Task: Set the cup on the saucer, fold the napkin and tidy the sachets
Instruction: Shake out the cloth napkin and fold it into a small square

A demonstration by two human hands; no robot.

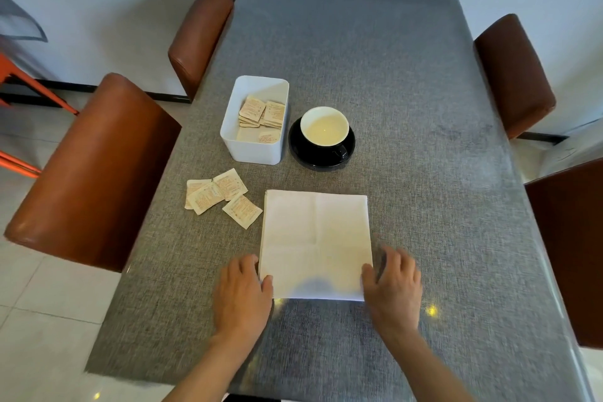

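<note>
With each grip loose and holding nothing, left hand (241, 292) and right hand (393, 287) flanking the napkin (316, 243) near the desk's (424, 108) front edge risk a crooked fold if one corner lifts unevenly.

My white napkin (316, 243) lies flat and square near the table's (408, 81) front edge, creased in quarters. Beyond it, toward the middle, the cup (325, 127), white inside, sits upright on its black saucer (321, 158). Four loose sachets (222, 194) lie scattered toward the left edge; more sachets (261, 114) sit in the white box (254, 147) beside the saucer.
</note>
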